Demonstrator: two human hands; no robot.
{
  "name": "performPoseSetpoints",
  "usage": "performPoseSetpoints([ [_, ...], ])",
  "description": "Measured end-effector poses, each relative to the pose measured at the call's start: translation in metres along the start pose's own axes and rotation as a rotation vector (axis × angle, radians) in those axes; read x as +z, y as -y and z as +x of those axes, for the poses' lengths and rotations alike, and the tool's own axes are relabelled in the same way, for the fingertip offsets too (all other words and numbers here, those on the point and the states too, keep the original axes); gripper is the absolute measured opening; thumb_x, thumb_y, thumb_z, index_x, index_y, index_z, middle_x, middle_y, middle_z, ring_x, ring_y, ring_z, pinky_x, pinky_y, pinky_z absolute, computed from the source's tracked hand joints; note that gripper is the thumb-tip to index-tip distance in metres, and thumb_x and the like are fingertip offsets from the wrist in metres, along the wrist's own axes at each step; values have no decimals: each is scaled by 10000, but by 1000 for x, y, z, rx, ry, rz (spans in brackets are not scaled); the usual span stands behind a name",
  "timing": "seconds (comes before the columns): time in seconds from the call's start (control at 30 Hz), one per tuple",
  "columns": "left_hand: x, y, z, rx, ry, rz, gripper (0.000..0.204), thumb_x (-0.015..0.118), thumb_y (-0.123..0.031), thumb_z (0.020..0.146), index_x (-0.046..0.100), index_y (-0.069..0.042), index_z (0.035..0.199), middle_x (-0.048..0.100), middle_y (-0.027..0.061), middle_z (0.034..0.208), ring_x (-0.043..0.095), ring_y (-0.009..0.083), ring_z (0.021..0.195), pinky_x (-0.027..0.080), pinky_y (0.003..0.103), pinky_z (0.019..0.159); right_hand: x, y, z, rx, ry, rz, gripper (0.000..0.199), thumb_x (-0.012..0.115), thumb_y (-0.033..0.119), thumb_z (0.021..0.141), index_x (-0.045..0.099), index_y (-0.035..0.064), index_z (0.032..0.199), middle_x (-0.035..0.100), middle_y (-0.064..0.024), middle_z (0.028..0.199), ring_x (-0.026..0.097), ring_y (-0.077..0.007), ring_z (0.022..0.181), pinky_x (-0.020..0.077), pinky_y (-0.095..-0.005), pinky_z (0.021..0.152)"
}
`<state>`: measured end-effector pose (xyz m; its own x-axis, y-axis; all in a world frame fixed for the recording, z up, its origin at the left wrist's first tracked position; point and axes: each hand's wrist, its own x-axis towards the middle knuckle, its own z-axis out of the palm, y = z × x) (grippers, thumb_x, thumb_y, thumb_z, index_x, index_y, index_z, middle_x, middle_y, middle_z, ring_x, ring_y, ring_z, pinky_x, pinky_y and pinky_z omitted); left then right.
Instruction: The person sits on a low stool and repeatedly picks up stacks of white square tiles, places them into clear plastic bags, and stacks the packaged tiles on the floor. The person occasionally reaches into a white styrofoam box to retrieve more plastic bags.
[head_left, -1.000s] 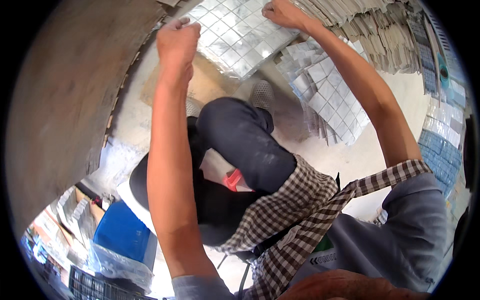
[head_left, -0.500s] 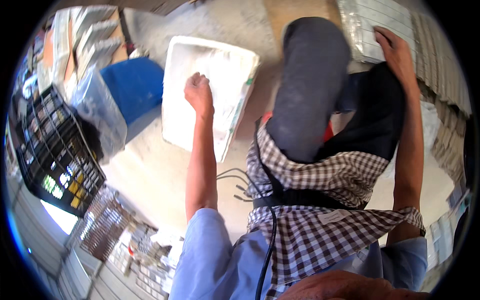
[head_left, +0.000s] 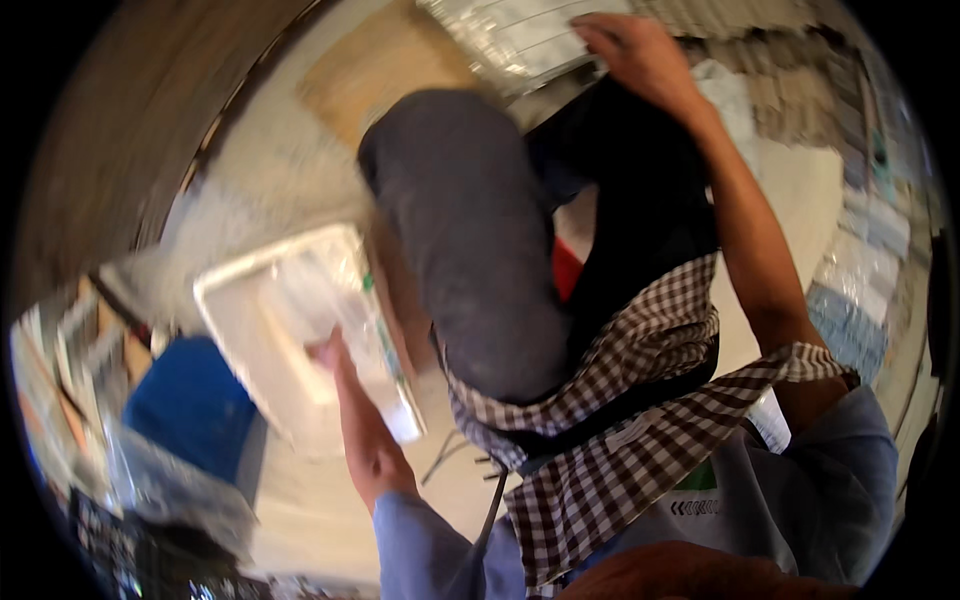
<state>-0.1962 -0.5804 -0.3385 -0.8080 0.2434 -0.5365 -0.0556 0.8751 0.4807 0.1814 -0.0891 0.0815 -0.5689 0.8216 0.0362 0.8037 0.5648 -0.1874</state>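
Observation:
My left hand is low in a white foam box that stands on the floor to my left. Motion smears its fingers, and I cannot make out whether they hold anything. The inside of the box is pale and blurred. My right hand is stretched forward beyond my right knee, with fingers loosely apart and nothing visible in them. Its fingertips are at the edge of a plastic-wrapped pack of pale slabs; whether they touch it I cannot tell.
My grey-covered knee rises between the box and my right arm. Beyond it lies a brown sheet. Left of the box are a blue container and clear plastic. Layered grey stacks stand at the right.
The view has swung, so the box appears lower and farther left. My left hand stays over the box, now blurred. My right hand remains by the wrapped pack.

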Motion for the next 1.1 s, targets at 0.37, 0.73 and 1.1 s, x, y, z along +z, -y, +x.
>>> performPoseSetpoints([
  [0.37, -14, -81, -2, -191, 222, 339, 172, 717, -51, 758, 639, 101, 745, 658, 191, 648, 662, 292, 518, 545, 376, 479, -4, -8, -10, 57, -44, 63, 280, 556, 260, 954, 705, 43, 1049, 691, -201, 947, 638, -405, 914, 505, -488, 799],
  [0.73, -53, -18, -5, 167, 250, 484, 284, 648, -188, 764, 730, -23, 980, 711, 180, 1007, 681, 302, 989, 536, 408, 855, 2, -4, 5, -56, -65, 142, 261, 562, 197, 938, 704, -10, 1010, 701, -206, 910, 668, -369, 852, 527, -428, 769],
  [1.1, -22, 3, -8, 41, 103, 355, 852, 800, -261, 713, 393, 164, 1330, 451, 372, 1342, 433, 450, 1297, 408, 440, 1085, 4, 68, -12, 265, 24, 253, 314, 571, 227, 955, 685, -50, 1048, 701, -117, 885, 675, -178, 757, 530, -326, 686],
])
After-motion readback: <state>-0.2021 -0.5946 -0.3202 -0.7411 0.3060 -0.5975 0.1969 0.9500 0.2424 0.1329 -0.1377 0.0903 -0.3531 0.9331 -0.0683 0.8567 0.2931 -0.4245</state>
